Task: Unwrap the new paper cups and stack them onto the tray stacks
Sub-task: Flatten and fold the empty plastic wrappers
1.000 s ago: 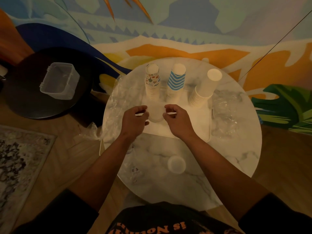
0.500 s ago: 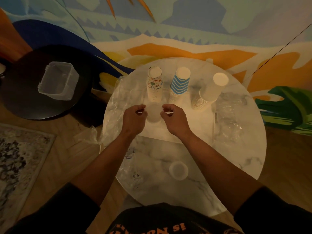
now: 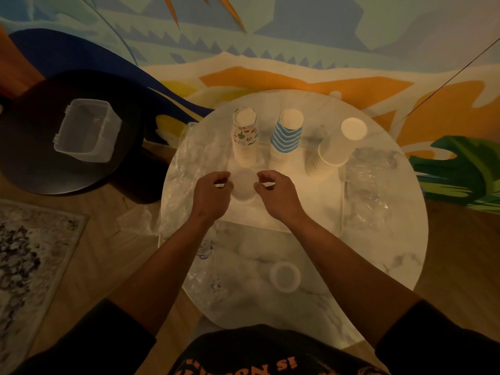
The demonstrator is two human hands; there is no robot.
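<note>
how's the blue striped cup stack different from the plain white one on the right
The blue striped stack stands about upright and has a zigzag pattern on its top cup; the plain white stack leans right and has no print. Both are upside down on the tray.

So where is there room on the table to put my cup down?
The bare marble toward the person's right, between the tray and the table edge. The tray's back holds three cup stacks, both hands fill its middle, and plastic wrap crowds both sides.
</note>
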